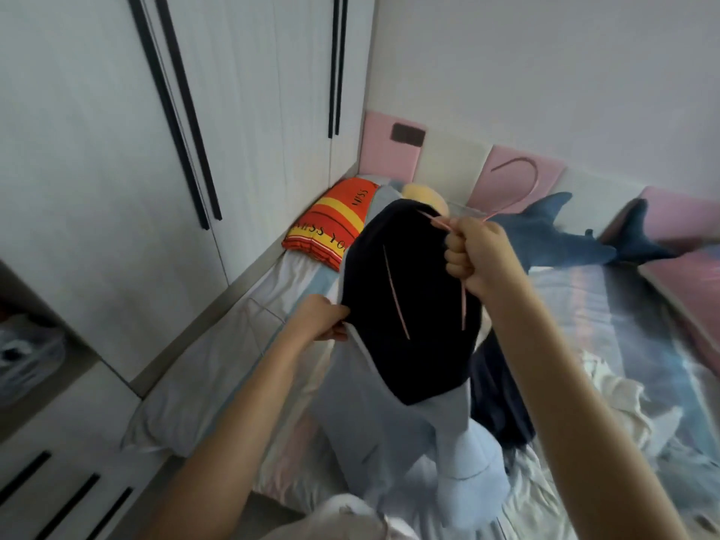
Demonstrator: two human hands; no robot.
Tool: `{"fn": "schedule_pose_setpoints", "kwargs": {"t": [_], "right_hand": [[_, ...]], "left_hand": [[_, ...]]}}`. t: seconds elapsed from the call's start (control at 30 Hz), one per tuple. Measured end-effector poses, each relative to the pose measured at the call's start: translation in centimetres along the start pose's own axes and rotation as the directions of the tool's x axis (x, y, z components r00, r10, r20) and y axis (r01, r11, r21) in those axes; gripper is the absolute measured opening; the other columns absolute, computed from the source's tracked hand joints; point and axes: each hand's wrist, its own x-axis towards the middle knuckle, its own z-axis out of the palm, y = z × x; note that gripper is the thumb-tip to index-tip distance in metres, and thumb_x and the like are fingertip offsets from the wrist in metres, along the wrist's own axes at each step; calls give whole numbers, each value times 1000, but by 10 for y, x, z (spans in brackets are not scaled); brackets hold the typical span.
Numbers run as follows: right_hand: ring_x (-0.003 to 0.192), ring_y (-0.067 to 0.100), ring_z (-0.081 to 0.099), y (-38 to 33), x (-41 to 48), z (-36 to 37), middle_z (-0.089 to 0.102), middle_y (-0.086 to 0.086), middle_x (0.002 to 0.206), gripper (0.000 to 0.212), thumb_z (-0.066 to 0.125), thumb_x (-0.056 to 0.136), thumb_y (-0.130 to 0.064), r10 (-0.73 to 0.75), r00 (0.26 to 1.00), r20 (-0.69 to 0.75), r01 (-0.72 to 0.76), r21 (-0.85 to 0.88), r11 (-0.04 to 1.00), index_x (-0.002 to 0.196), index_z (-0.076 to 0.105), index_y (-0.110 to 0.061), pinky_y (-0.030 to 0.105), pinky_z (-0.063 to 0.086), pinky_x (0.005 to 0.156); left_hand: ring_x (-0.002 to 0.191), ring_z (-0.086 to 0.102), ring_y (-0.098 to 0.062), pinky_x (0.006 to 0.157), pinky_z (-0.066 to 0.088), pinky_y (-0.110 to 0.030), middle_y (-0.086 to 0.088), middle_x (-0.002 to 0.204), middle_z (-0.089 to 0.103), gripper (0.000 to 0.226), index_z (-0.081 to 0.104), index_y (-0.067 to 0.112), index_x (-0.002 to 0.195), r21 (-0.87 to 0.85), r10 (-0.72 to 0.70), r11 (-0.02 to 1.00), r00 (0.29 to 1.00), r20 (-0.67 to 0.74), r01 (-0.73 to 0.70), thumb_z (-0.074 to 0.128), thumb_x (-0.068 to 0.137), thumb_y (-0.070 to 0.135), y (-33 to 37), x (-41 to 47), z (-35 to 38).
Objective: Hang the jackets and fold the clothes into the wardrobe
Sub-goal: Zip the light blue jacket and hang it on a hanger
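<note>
A light blue jacket with a dark navy lining hangs in the air over the bed. My right hand grips a thin pink hanger at its neck; the hanger's arms run down inside the lining and its hook curves up behind. My left hand pinches the jacket's left edge beside the lining. The jacket's sleeves droop toward the bed. The white wardrobe stands at the left with its tall doors closed.
The bed holds an orange and yellow pillow, a blue plush shark, a yellow plush partly hidden behind the jacket, and crumpled clothes at the right. An open wardrobe shelf holds folded items at the lower left.
</note>
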Motion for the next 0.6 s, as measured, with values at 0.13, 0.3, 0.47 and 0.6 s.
{"fn": "schedule_pose_setpoints", "kwargs": {"t": [0.13, 0.3, 0.47, 0.6], "right_hand": [[29, 3, 18, -12, 9, 59, 25, -9, 39, 26, 27, 96, -6, 40, 981, 192, -74, 173, 982, 84, 49, -14, 13, 16, 29], [26, 3, 17, -32, 21, 90, 22, -11, 37, 24, 27, 92, -5, 5, 959, 285, -129, 419, 899, 81, 47, -13, 13, 13, 26], [24, 4, 20, -15, 35, 34, 23, -10, 36, 18, 42, 68, -17, 1, 988, 152, -80, 516, 853, 84, 49, -13, 13, 16, 24], [25, 3, 20, 39, 51, -26, 23, -10, 38, 19, 48, 67, -21, 119, 993, -13, -94, 529, 843, 84, 51, -14, 13, 14, 26]], "left_hand": [[34, 55, -11, 36, 42, -21, -13, 58, 57, 19, 47, 5, 70, 54, 30, 998, 975, -222, -18, 58, 86, 6, 9, -4, -74], [54, 61, -19, 58, 46, -32, 2, 46, 59, 16, 54, 12, 65, 172, 226, 972, 853, -471, -163, 65, 74, 20, 36, -9, -142], [64, 60, -18, 59, 46, -32, -1, 65, 63, 16, 58, 11, 72, 352, 379, 904, 835, -399, -242, 66, 71, 25, 75, 7, -111], [62, 54, -14, 51, 33, -29, 2, 64, 56, 18, 54, 12, 72, 473, 454, 832, 844, -284, -288, 64, 74, 26, 65, 43, -50]]}}
